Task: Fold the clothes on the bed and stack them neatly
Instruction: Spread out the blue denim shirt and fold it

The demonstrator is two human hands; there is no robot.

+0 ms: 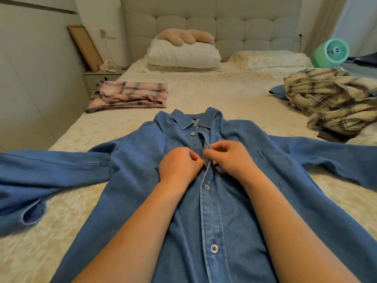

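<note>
Where the bed [234, 88] runs away toward the padded headboard [224, 21]: blue denim shirt [122, 180], spread face-up across the near middle, collar far, sleeves flung left and right. Left hand [179, 166] and right hand [230, 158], meeting at the front placket just below the collar, each grip pinched on an edge of the denim shirt. Pink plaid garment [130, 94], folded, far left. Yellow plaid shirt [330, 97], crumpled, far right, over something blue. White pillow [183, 54] against the headboard; green fan [330, 52] at far right.
</note>
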